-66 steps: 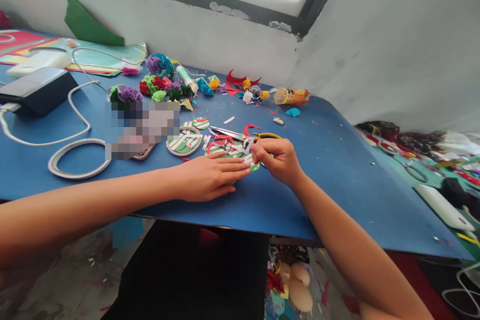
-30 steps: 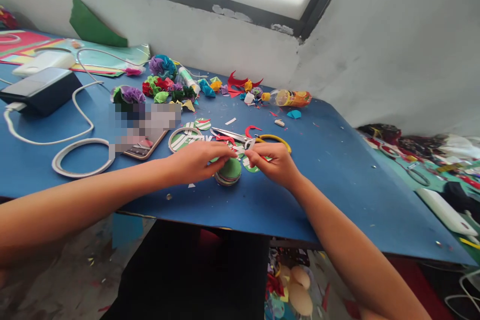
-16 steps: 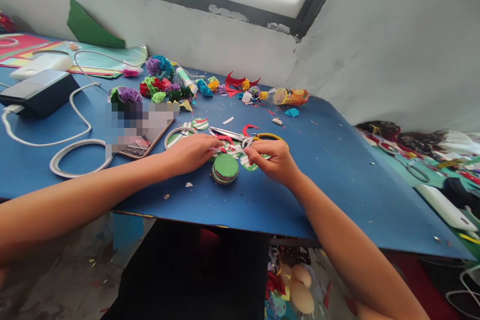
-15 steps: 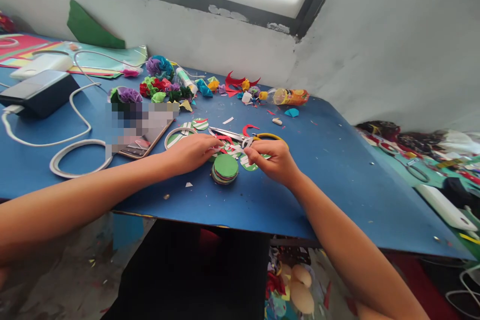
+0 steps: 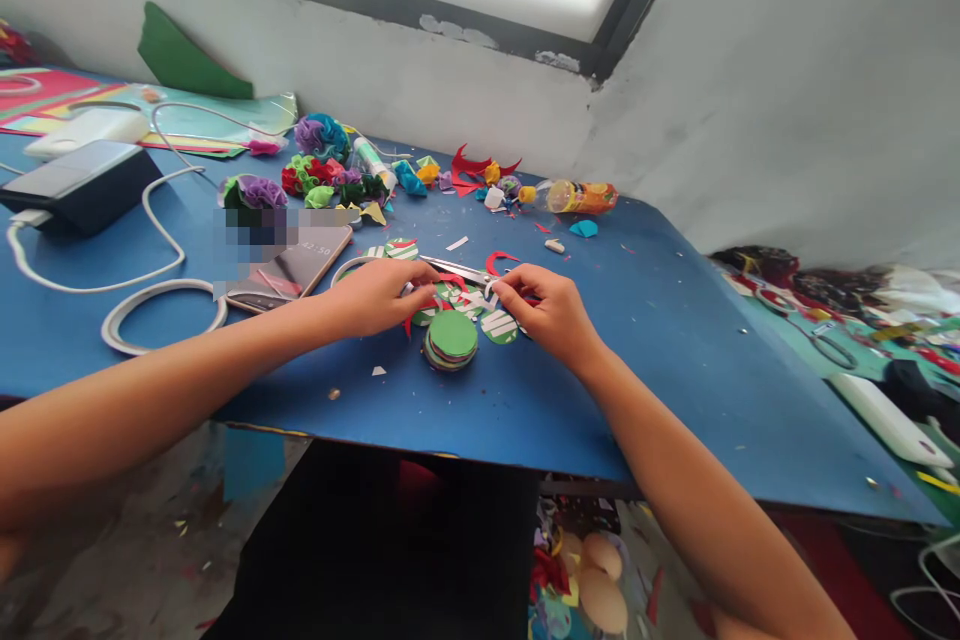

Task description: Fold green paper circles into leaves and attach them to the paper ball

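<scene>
Blue table point(image 5: 675, 350) takes most of your view, set in a corner under a window. Far left on it: a dark box point(image 5: 79, 182) with a white cable point(image 5: 161, 220) looping toward you, and a phone point(image 5: 289, 265) lying flat beside the loop. Along the back: paper flowers point(image 5: 326, 170) in a cluster and a small orange bottle point(image 5: 574, 196) on its side. Centre, just ahead of your hands: a litter of paper scraps point(image 5: 465, 298), red, green and white-striped, with scissors point(image 5: 457, 269) lying among them, blades pointing left. Stack of paper discs point(image 5: 451, 339), green on top, lies flat on the table on the near edge of that litter. Your left hand point(image 5: 375, 295) is palm down, fingers curled at the scraps on the stack's upper left; your right hand point(image 5: 544, 310) mirrors it on the upper right, fingertips pinched low into the scraps. Can't tell whether either pinch actually has a piece: fingertips are closed down but what's under them is hidden. Neither hand touches the stack. Key relation: the stack lies between both hands and slightly nearer you than the fingertips, about equally close to each; it's round, so no long axis to line up on.
</scene>
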Available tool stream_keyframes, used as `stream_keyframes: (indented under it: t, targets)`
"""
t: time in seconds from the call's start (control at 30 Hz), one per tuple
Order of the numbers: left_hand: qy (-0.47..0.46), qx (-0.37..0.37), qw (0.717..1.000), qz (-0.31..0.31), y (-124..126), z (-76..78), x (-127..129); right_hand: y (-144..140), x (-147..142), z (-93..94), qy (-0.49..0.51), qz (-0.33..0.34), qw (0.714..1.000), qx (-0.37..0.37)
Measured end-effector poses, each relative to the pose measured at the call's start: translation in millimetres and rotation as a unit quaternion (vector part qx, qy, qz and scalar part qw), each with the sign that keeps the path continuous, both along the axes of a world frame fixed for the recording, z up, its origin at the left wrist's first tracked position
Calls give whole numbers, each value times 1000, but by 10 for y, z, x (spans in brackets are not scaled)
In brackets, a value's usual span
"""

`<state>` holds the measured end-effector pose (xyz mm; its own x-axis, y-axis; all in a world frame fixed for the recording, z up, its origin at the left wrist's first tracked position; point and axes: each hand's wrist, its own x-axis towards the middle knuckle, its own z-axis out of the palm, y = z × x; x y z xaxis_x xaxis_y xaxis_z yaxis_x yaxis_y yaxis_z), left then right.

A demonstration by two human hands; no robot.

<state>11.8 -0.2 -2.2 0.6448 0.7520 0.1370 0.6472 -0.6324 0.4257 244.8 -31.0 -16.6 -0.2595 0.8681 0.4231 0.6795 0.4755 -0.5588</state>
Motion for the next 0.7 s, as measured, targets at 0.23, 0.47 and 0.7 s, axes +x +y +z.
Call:
stream_keyframes:
  t: [0.23, 0.47, 0.7]
  targets:
    - [48, 37, 995, -75, 58, -79, -40, 26, 85, -38, -118, 99, 984, -89]
    - [3, 13, 999, -45, 102, -103, -44, 48, 131, -36, -126, 113, 980, -108]
    - [-78, 7, 997, -14, 81, -72, -20, 31, 67, -9, -88, 92, 990, -54]
